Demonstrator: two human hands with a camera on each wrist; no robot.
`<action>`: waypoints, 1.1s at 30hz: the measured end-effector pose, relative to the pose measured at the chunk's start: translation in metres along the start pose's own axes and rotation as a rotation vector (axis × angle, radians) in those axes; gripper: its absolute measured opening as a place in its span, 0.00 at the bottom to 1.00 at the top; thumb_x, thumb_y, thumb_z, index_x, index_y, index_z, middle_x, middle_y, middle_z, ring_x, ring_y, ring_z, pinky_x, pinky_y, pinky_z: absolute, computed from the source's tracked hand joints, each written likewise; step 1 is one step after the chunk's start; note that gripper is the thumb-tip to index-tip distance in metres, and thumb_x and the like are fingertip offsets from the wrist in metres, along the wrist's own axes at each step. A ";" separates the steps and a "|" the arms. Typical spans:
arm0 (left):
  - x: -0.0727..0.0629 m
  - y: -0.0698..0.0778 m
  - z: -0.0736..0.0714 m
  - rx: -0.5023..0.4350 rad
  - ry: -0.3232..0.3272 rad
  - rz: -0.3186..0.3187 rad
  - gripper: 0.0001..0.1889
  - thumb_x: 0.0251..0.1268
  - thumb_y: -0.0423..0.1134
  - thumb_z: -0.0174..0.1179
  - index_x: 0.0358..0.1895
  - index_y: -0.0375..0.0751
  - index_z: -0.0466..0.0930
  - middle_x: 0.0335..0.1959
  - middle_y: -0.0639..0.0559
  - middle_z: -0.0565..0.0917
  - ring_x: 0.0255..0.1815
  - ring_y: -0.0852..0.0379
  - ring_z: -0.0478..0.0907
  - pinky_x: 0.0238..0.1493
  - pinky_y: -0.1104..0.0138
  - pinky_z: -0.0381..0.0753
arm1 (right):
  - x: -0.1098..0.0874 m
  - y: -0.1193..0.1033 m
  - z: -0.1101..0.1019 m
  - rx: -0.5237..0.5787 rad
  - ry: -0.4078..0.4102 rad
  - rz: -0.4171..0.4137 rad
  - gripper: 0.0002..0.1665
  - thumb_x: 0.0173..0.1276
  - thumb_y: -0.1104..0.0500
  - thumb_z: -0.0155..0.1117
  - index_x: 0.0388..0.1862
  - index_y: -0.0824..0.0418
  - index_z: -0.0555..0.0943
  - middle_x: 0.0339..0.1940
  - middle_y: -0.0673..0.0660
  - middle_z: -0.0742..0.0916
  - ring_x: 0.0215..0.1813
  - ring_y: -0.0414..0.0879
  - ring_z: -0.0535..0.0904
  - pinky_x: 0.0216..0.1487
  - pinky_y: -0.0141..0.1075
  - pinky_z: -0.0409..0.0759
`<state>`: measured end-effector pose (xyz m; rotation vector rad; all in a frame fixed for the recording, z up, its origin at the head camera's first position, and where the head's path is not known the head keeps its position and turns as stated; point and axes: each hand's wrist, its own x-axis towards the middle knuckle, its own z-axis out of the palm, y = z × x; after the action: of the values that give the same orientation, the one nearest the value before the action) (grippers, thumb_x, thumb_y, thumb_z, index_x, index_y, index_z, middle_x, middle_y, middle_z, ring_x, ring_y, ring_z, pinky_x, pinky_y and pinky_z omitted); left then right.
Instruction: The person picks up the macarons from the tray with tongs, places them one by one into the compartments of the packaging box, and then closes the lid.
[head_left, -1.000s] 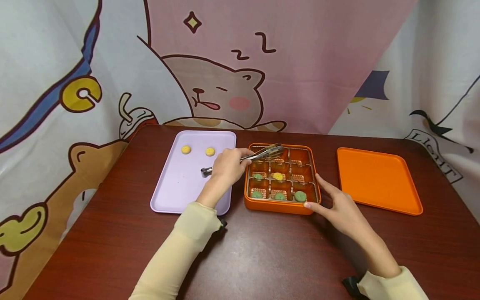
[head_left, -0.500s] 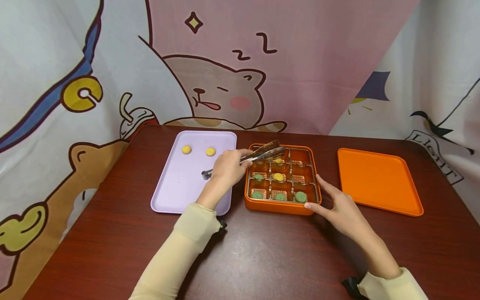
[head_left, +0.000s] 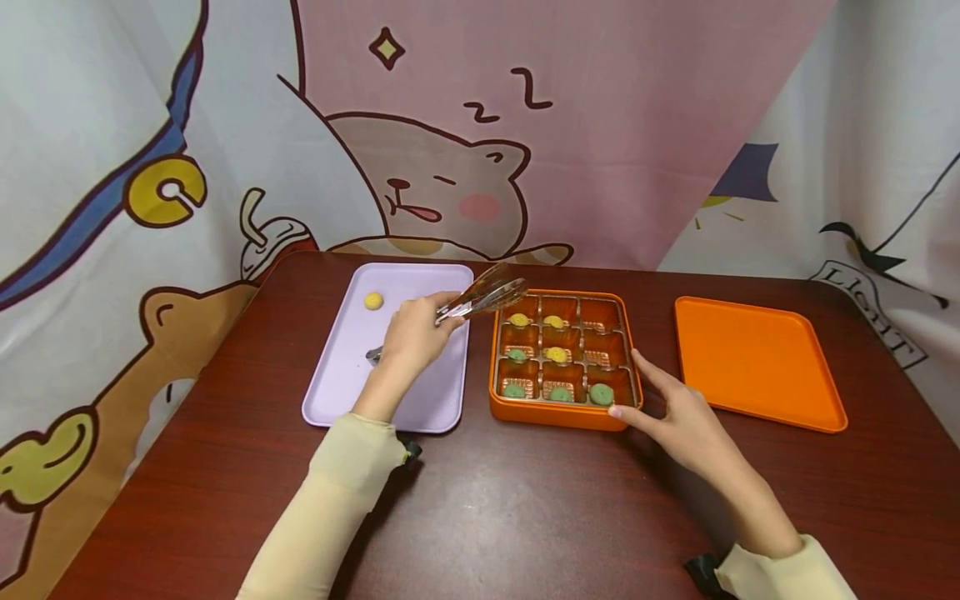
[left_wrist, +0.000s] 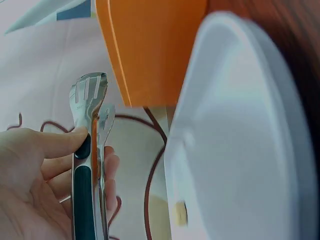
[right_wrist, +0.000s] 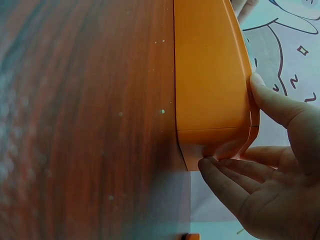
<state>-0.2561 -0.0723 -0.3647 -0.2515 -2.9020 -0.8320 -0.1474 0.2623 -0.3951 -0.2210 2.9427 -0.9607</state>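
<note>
In my left hand I hold metal serving tongs, their slotted ends apart over the gap between the lilac tray and the orange box. The left wrist view shows dark grips on the tongs and nothing between the ends. A yellow cookie lies on the tray; my hand covers part of the tray. My right hand holds the box's front right corner, thumb on the rim, fingers against the side. Inside the box's divided insert are several green cookies and yellow cookies.
An orange lid lies on the dark wooden table to the right of the box. A cartoon-printed cloth hangs behind the table.
My left hand has drawn the tongs back leftward from the box to over the tray's right edge. A yellow cookie shows in the rear left compartment. My right hand stays put.
</note>
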 end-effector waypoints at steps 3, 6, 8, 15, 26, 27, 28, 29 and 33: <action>-0.001 -0.013 -0.005 -0.005 0.007 -0.028 0.22 0.66 0.46 0.65 0.63 0.50 0.80 0.55 0.40 0.86 0.53 0.35 0.83 0.50 0.46 0.78 | 0.000 0.000 0.000 0.005 0.000 0.002 0.56 0.66 0.40 0.68 0.81 0.62 0.53 0.75 0.74 0.67 0.70 0.73 0.68 0.62 0.67 0.70; -0.003 -0.027 -0.010 0.000 0.006 -0.066 0.23 0.66 0.46 0.65 0.64 0.50 0.79 0.57 0.39 0.85 0.53 0.33 0.83 0.50 0.44 0.78 | 0.000 0.000 0.000 0.008 -0.002 0.006 0.56 0.66 0.40 0.68 0.81 0.62 0.52 0.75 0.74 0.67 0.70 0.73 0.68 0.62 0.66 0.70; -0.004 -0.035 -0.013 0.004 0.003 -0.093 0.24 0.66 0.46 0.64 0.65 0.50 0.79 0.57 0.39 0.84 0.52 0.32 0.82 0.49 0.43 0.78 | 0.000 0.000 0.001 0.009 -0.004 0.007 0.56 0.66 0.40 0.68 0.81 0.62 0.52 0.75 0.74 0.67 0.70 0.73 0.68 0.62 0.66 0.70; -0.007 -0.062 -0.022 0.023 0.023 -0.121 0.24 0.65 0.43 0.65 0.64 0.46 0.79 0.58 0.36 0.83 0.54 0.31 0.81 0.50 0.43 0.77 | 0.000 0.001 0.001 0.010 0.001 0.000 0.55 0.66 0.40 0.68 0.81 0.62 0.53 0.75 0.74 0.67 0.69 0.73 0.69 0.62 0.66 0.70; -0.011 -0.084 -0.026 0.058 -0.002 -0.202 0.25 0.65 0.43 0.65 0.65 0.46 0.78 0.61 0.36 0.81 0.55 0.29 0.80 0.51 0.41 0.76 | 0.000 0.001 0.000 0.019 0.005 -0.004 0.55 0.65 0.41 0.68 0.80 0.63 0.53 0.74 0.74 0.67 0.69 0.73 0.69 0.62 0.66 0.70; -0.011 -0.085 -0.026 0.059 -0.003 -0.211 0.25 0.65 0.43 0.65 0.65 0.46 0.78 0.60 0.36 0.82 0.54 0.29 0.80 0.50 0.41 0.76 | 0.000 0.001 0.000 0.018 0.007 -0.006 0.55 0.65 0.41 0.68 0.80 0.63 0.53 0.74 0.74 0.68 0.69 0.73 0.69 0.62 0.66 0.70; -0.011 -0.086 -0.026 0.064 -0.006 -0.217 0.25 0.64 0.43 0.65 0.65 0.47 0.78 0.59 0.35 0.82 0.54 0.29 0.80 0.49 0.41 0.76 | 0.000 0.001 0.000 0.019 0.007 -0.007 0.55 0.65 0.41 0.68 0.80 0.63 0.53 0.74 0.74 0.68 0.69 0.73 0.69 0.62 0.66 0.70; -0.011 -0.087 -0.026 0.068 -0.008 -0.224 0.25 0.64 0.43 0.65 0.65 0.47 0.78 0.59 0.35 0.82 0.54 0.29 0.80 0.49 0.41 0.76 | 0.000 0.001 0.000 0.019 0.007 -0.008 0.55 0.65 0.41 0.68 0.81 0.63 0.53 0.74 0.74 0.68 0.69 0.73 0.69 0.62 0.66 0.70; -0.011 -0.089 -0.026 0.091 -0.031 -0.264 0.25 0.64 0.43 0.65 0.66 0.48 0.77 0.59 0.35 0.82 0.55 0.28 0.79 0.49 0.41 0.76 | 0.000 0.001 0.000 0.019 0.006 -0.009 0.55 0.66 0.41 0.68 0.81 0.62 0.53 0.74 0.74 0.68 0.69 0.73 0.69 0.62 0.66 0.70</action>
<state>-0.2603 -0.1623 -0.3908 0.1320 -3.0346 -0.7314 -0.1478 0.2628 -0.3959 -0.2312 2.9385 -0.9922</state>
